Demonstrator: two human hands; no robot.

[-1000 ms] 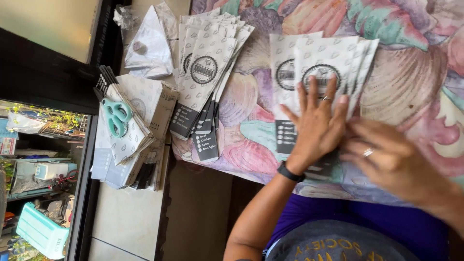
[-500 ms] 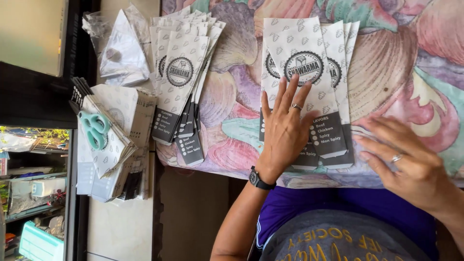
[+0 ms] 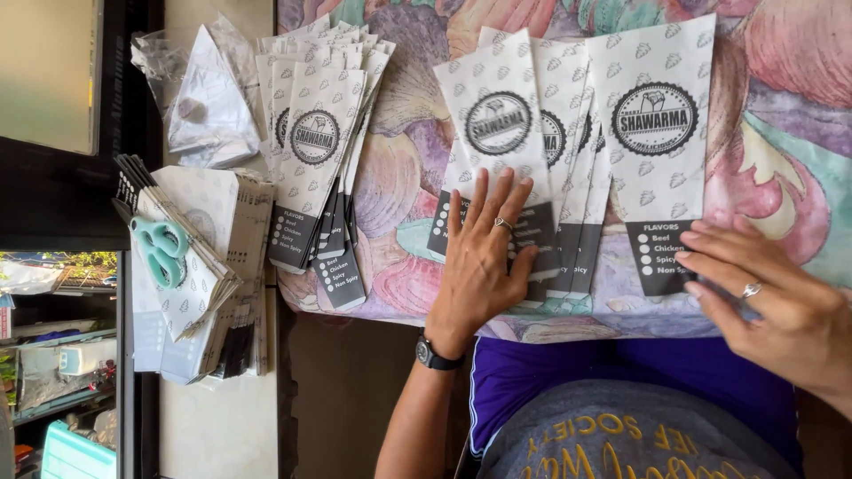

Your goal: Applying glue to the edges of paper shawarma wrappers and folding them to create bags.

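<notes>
My left hand [image 3: 484, 262] lies flat, fingers spread, on the dark lower end of a fanned row of white printed paper sleeves [image 3: 568, 133] on a table with a colourful patterned cloth [image 3: 781, 160]. My right hand [image 3: 768, 302] rests at the right, fingertips touching the bottom edge of the rightmost sleeve [image 3: 657, 133]. Both hands wear a ring; the left wrist has a dark watch. A second fanned stack of the same sleeves [image 3: 315, 151] lies to the left.
Left of the table, a pile of sleeves [image 3: 209, 293] sits on a lower surface with teal scissors [image 3: 161, 248] on top. Crumpled clear plastic wrapping [image 3: 191, 102] lies behind it. Shelves with goods show at far left.
The view has shifted so the sleeves sit higher and nearer. My right hand has moved onto the rightmost sleeve, which now lies apart from the row. My left hand stays pressed on the fan.
</notes>
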